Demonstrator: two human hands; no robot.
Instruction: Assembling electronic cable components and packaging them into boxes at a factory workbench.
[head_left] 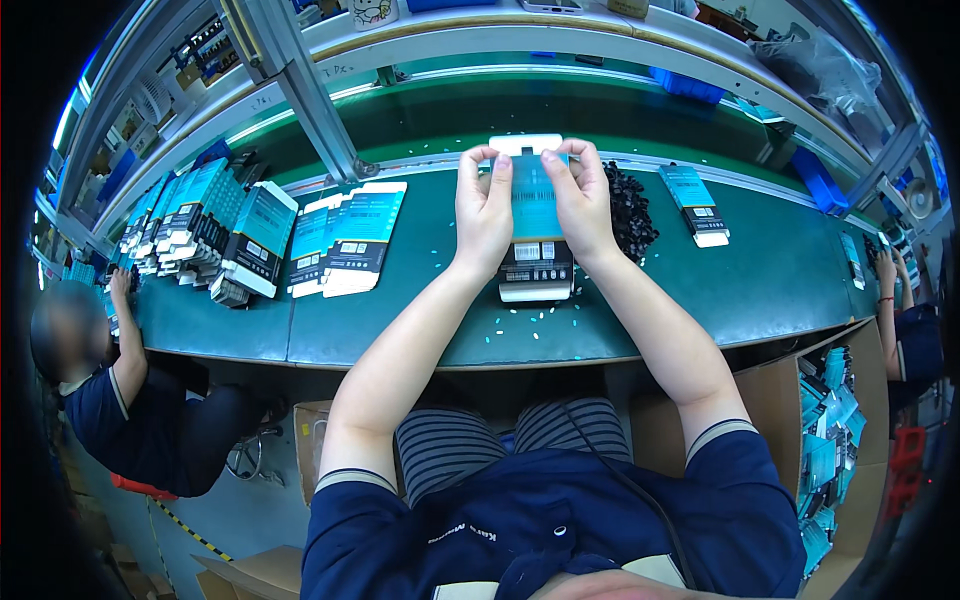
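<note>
A teal and black carton (536, 225) lies in front of me on the green table, its white flap (526, 143) standing out at the far end. My left hand (484, 208) grips its left edge, thumb on the upper face. On the opposite edge my right hand (582, 200) holds it the same way, fingers curled round. Just right of that hand is a heap of small black pieces (630, 212), partly hidden by my wrist. Small pale and teal bits (535, 336) are scattered near the carton's close end.
Flat cartons (345, 240) and a large overlapping stack (190, 225) lie to the left. One carton (693, 203) rests at right. Beside my right arm stands a cardboard box (765, 415) holding many cartons (828, 440). A metal post (312, 110) rises beyond. People sit at both ends.
</note>
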